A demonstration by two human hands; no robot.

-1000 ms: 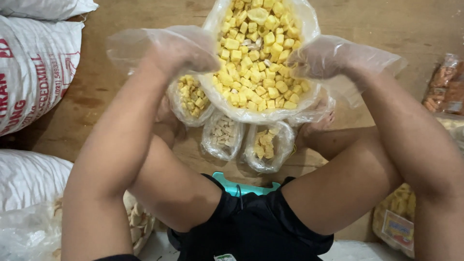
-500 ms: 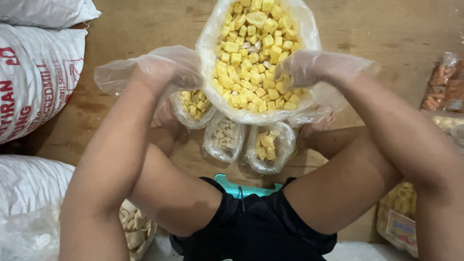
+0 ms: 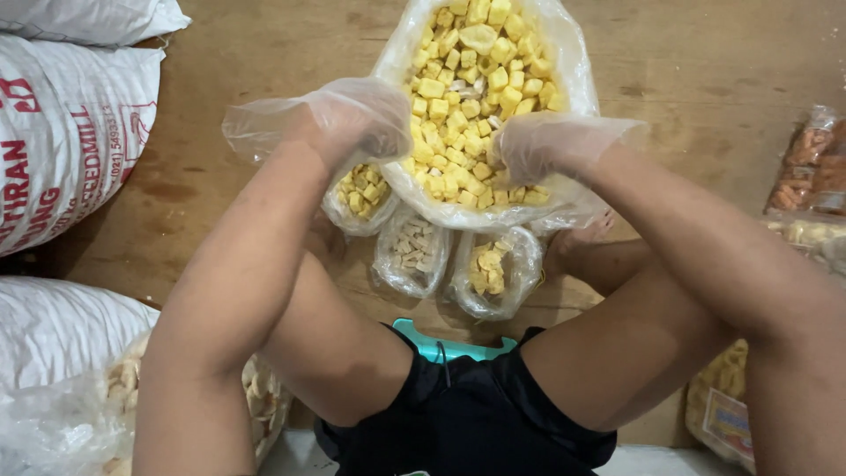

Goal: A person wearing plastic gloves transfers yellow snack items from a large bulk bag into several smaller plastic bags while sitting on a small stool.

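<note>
A large clear plastic bag [image 3: 564,62] full of yellow cube snacks [image 3: 467,97] lies open on the wooden floor before me. Both my hands wear loose clear plastic gloves. My left hand [image 3: 357,119] is curled at the bag's left rim, just above a small filled bag of yellow cubes [image 3: 359,196]. My right hand [image 3: 538,145] reaches into the big bag, fingers bent down among the cubes. Two more small bags sit below the big one: one with pale pieces [image 3: 412,251] and one with yellow cubes [image 3: 492,269].
White printed sacks [image 3: 62,132] lie at the left, another sack [image 3: 53,330] and a bag of pale crackers [image 3: 260,405] at lower left. Packed snack bags [image 3: 811,167] line the right edge. I sit on a teal stool [image 3: 432,345], knees spread.
Both hands moved down and inward. The right hand went from the bag's right rim into the cubes; the left hand dropped toward the small bag of cubes.
</note>
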